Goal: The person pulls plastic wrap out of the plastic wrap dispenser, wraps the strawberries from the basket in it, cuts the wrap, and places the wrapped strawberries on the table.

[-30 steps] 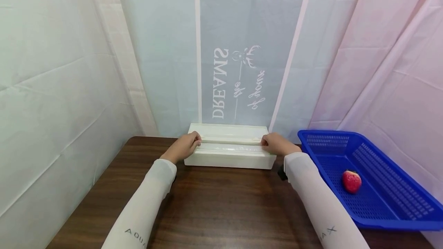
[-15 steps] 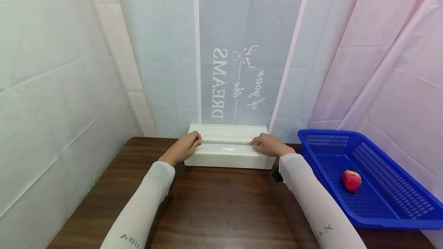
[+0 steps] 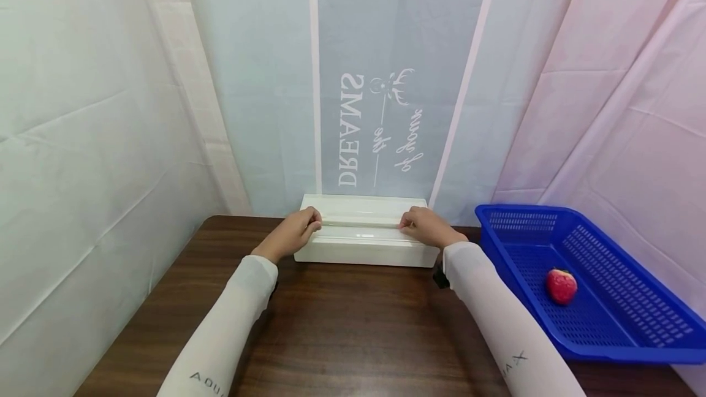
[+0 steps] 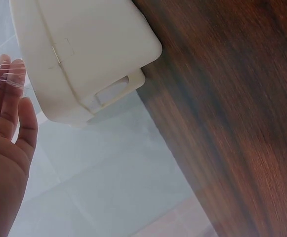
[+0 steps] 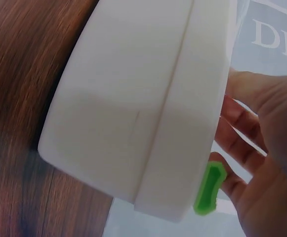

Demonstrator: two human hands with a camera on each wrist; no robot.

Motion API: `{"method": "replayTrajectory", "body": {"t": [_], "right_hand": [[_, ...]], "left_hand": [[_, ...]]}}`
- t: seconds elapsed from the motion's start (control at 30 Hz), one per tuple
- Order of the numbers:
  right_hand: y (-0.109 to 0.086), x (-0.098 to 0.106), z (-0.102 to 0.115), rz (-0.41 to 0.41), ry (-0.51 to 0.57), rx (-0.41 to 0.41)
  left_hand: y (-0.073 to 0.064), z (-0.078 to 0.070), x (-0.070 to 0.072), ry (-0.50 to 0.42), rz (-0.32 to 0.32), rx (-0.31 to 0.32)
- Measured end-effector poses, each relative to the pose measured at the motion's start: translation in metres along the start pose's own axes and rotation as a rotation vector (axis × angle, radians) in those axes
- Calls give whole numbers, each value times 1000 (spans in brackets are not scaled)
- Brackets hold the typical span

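A long white cling film dispenser stands near the table's far edge. My left hand is at its left end. In the left wrist view this hand pinches the edge of clear cling film between thumb and fingers. Along the dispenser's top, nearer its right end, my right hand has thumb and fingertips drawn together at the film. In the right wrist view those fingertips are partly hidden behind the dispenser. A small green piece sits by the dispenser's edge, close to the curled fingers.
A blue perforated basket stands on the right of the brown wooden table, with a red strawberry-like fruit in it. Pale printed cloth hangs right behind the dispenser and along both sides.
My right hand has moved a little left along the dispenser, bringing thumb and fingertips together. The left hand has stayed almost in place. The dispenser, basket and fruit have not moved.
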State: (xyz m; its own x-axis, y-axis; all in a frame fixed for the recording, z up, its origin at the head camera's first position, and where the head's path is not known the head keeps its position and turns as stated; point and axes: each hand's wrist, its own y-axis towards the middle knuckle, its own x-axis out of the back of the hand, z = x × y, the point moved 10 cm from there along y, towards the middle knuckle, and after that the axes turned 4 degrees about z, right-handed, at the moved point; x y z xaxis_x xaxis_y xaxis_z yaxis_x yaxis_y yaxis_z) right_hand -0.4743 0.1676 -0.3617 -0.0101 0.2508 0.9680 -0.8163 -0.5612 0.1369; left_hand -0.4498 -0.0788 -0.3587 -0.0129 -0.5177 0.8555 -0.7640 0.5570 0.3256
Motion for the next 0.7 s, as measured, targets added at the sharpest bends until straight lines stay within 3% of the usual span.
{"method": "replayTrajectory", "body": {"t": [0.4,0.57,0.7], "right_hand": [[-3,-4,-5,25,77,-25],[-10,-3,-12,80,126,-26],[-15,3,-19,67,117,-39]], "left_hand": [[0,7,3,-87,-19,70],[0,7,6,-85,-42,61],[0,8,8,-83,-60,64]]}}
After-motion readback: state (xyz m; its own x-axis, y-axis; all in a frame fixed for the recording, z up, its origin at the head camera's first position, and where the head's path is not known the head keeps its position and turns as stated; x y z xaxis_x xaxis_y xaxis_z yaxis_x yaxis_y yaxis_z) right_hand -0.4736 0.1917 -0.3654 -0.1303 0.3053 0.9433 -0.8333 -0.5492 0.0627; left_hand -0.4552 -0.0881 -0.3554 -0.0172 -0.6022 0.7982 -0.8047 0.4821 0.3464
